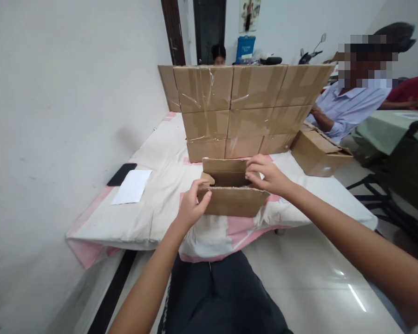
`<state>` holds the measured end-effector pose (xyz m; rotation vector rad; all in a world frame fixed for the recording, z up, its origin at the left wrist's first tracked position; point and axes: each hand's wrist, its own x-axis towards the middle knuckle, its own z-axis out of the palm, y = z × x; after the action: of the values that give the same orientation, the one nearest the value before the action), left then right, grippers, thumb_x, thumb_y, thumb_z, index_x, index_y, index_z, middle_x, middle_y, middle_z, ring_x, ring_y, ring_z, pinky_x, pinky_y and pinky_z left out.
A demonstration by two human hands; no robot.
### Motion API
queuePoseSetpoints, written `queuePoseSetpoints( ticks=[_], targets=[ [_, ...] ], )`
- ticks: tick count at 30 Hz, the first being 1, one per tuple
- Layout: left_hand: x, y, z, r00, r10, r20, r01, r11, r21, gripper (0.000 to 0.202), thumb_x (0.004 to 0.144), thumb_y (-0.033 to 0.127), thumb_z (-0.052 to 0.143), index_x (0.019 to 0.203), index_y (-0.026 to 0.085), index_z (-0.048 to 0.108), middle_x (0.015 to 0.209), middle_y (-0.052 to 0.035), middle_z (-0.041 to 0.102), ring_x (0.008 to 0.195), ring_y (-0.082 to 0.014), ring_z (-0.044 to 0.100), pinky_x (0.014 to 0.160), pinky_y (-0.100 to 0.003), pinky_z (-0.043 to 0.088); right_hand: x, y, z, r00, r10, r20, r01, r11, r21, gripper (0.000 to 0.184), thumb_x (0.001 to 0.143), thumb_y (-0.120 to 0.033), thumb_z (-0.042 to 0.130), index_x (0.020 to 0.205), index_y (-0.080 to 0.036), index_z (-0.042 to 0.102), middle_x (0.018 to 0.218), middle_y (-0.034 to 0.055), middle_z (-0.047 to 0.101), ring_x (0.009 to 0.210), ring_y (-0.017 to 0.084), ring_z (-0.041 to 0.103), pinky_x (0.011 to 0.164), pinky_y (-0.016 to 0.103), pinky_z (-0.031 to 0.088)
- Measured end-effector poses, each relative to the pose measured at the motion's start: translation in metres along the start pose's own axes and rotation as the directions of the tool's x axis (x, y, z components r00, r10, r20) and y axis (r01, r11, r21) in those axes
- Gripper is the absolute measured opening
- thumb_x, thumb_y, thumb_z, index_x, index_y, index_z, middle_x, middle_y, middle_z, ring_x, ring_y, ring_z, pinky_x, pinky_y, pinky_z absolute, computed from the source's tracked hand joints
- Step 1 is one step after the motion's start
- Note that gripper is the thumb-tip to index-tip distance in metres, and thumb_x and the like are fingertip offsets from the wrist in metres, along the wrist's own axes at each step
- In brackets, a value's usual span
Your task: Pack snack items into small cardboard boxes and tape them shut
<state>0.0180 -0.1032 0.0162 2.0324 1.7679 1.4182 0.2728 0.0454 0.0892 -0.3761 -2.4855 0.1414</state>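
A small cardboard box (230, 202) stands in front of me near the cloth-covered table's front edge, its long top flaps raised and its top open. My left hand (192, 205) is at the left end, thumb against the near flap and fingers over the corner by a short side flap (207, 178). At the opposite end, my right hand (265, 174) has its fingers curled over the short flap, which they partly hide. The contents of the box cannot be made out.
Behind the box rises a wall of stacked, taped cartons (252, 104). Another carton (318, 150) with loose flaps sits at right, near a seated person in a light shirt (355, 104). White paper (132, 187) and a dark flat object (121, 174) lie at left, beside the wall.
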Motion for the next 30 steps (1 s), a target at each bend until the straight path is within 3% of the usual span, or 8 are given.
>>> queuePoseSetpoints(
  ticks=[2,5,10,15,19,22,27,30],
  targets=[
    [0.007,-0.004,0.005,0.999,-0.045,-0.008,0.046,0.997,0.056,0.066,0.083,0.025,0.059,0.146,0.020,0.038,0.151,-0.0170,0.047,0.140,-0.0327,0.048,0.112,-0.051,0.044,-0.006,0.000,0.003,0.951,0.192,-0.243,-0.179,0.981,0.075,0.019,0.096,-0.033,0.054,0.094,-0.021,0.068,0.106,0.0117,0.065,0.103,0.025,0.056,0.094,0.043,0.044],
    [0.018,-0.011,0.009,0.991,-0.106,0.086,0.094,0.986,0.138,0.093,0.071,0.020,0.064,0.156,0.022,0.026,0.168,-0.0180,0.015,0.154,-0.0410,0.020,0.120,-0.062,0.029,-0.013,0.003,0.015,0.833,0.453,-0.318,-0.395,0.889,0.232,0.028,0.094,-0.038,0.055,0.114,-0.020,0.065,0.117,0.0131,0.065,0.110,0.027,0.059,0.092,0.045,0.048],
    [0.017,-0.014,0.002,0.968,-0.120,0.222,0.068,0.971,0.231,0.072,0.079,0.033,0.069,0.148,0.028,0.048,0.171,-0.0113,0.012,0.155,-0.0453,0.013,0.119,-0.069,0.021,-0.020,-0.003,0.034,0.752,0.544,-0.373,-0.447,0.836,0.318,0.033,0.096,-0.040,0.052,0.120,-0.019,0.058,0.122,0.0138,0.062,0.113,0.025,0.060,0.086,0.039,0.053],
    [0.006,-0.007,-0.003,0.983,-0.025,0.181,-0.056,0.903,0.425,0.061,0.085,0.055,0.069,0.136,0.025,0.060,0.170,-0.0115,0.015,0.153,-0.0425,0.020,0.119,-0.063,0.026,-0.034,-0.024,0.038,0.830,0.467,-0.305,-0.384,0.875,0.295,0.020,0.093,-0.034,0.057,0.106,-0.022,0.065,0.098,0.0073,0.070,0.092,0.022,0.065,0.086,0.039,0.053],
    [0.002,0.001,0.002,0.991,0.050,0.127,-0.104,0.880,0.464,0.040,0.090,0.046,0.064,0.121,0.021,0.064,0.164,-0.0131,0.033,0.151,-0.0347,0.031,0.119,-0.055,0.029,-0.044,-0.021,0.039,0.888,0.389,-0.246,-0.322,0.907,0.273,0.018,0.093,-0.032,0.055,0.085,-0.023,0.069,0.093,0.0077,0.073,0.094,0.025,0.066,0.089,0.043,0.052],
    [0.001,0.004,0.006,0.978,0.066,0.196,-0.148,0.885,0.442,0.036,0.096,0.041,0.057,0.128,0.025,0.057,0.150,-0.0089,0.055,0.144,-0.0277,0.043,0.123,-0.058,0.019,-0.047,-0.011,0.040,0.895,0.377,-0.238,-0.310,0.910,0.274,0.022,0.094,-0.032,0.051,0.086,-0.024,0.070,0.096,0.0082,0.074,0.099,0.026,0.068,0.092,0.045,0.053],
    [0.009,0.009,0.006,0.971,0.052,0.235,-0.156,0.880,0.449,0.039,0.094,0.040,0.060,0.131,0.028,0.057,0.140,-0.0079,0.063,0.131,-0.0296,0.055,0.122,-0.063,0.017,-0.057,-0.005,0.039,0.904,0.375,-0.205,-0.314,0.909,0.275,0.020,0.095,-0.032,0.053,0.098,-0.025,0.071,0.110,0.0061,0.075,0.111,0.023,0.068,0.102,0.041,0.051],
    [0.020,0.014,0.005,0.963,0.060,0.264,-0.181,0.869,0.460,0.039,0.092,0.041,0.062,0.128,0.026,0.060,0.133,-0.0086,0.066,0.122,-0.0310,0.060,0.120,-0.064,0.020,-0.075,-0.003,0.036,0.840,0.453,-0.300,-0.390,0.887,0.247,0.020,0.093,-0.034,0.054,0.101,-0.024,0.070,0.123,0.0095,0.070,0.119,0.025,0.064,0.108,0.045,0.047]
  ],
)
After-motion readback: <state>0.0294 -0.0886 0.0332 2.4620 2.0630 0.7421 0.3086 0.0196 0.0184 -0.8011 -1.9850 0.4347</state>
